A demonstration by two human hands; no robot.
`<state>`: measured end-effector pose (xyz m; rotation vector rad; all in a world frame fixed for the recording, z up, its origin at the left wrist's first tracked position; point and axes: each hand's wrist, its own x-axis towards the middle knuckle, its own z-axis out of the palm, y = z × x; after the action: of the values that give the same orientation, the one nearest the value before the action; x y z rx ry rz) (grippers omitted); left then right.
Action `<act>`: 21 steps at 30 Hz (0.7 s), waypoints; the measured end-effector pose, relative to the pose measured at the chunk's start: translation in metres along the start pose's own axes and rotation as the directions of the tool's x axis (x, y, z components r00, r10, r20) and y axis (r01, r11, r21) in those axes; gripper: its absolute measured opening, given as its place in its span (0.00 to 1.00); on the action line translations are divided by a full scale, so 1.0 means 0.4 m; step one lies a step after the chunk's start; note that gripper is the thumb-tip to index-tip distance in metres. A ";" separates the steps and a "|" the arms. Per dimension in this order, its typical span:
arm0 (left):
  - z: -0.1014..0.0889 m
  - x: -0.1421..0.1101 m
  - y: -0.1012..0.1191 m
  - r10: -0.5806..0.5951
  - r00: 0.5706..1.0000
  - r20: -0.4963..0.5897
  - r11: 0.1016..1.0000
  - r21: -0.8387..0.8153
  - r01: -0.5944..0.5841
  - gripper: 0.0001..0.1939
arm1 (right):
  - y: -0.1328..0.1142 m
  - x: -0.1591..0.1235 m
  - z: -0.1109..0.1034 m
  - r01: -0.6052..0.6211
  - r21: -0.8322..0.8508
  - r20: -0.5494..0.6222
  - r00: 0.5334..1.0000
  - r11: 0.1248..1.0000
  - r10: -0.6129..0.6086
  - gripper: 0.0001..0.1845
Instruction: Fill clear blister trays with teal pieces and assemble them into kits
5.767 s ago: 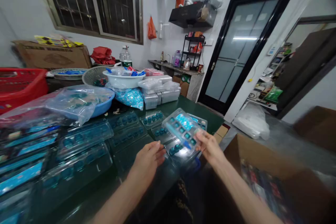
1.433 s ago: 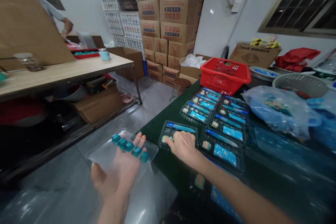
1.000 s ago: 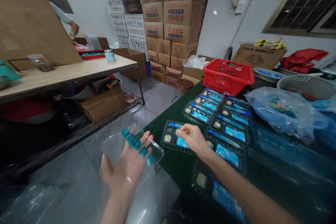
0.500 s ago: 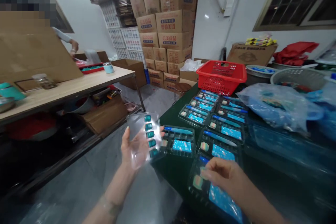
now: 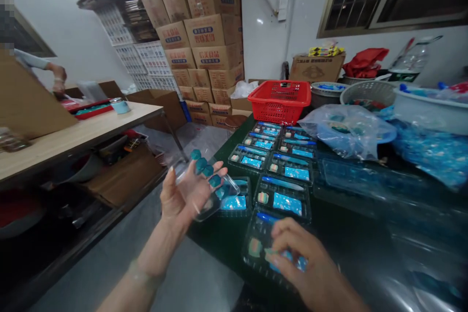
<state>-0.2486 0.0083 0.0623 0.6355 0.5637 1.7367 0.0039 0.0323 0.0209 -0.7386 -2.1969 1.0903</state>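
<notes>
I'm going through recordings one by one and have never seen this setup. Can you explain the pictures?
There is no machine: these are a person's bare hands, seen from one camera worn on the head.

The left hand supports a clear tray with teal pieces on its open palm. The right hand, slightly blurred, seems to pinch a small pale-green piece.

On the green table lie filled trays, each with a striped piece, a blue packet and a pen-shaped item. A red basket stands behind.

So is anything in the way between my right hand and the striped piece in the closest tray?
Only a small pale-green piece at the right hand's fingertips, just beside the striped piece; nothing else visible.
</notes>
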 end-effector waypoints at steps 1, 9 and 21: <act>0.009 -0.008 -0.017 0.021 1.000 -0.001 0.999 -0.038 -0.021 0.31 | -0.010 0.006 0.012 0.125 -0.118 -0.068 0.989 0.985 -0.134 0.05; 0.027 -0.088 -0.102 -0.055 0.996 -0.065 0.978 -0.205 0.040 0.37 | -0.052 0.075 0.080 0.523 -0.590 -0.028 0.748 0.615 -0.663 0.10; 0.000 -0.117 -0.094 0.021 0.995 -0.099 0.991 -0.128 -0.034 0.35 | -0.079 0.123 0.099 0.566 -0.506 -0.086 0.718 0.651 -0.691 0.12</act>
<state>-0.2122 -0.0280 0.0315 0.4709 0.5062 1.8219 -0.0643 0.0298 0.0391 -0.2018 -2.1988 0.1007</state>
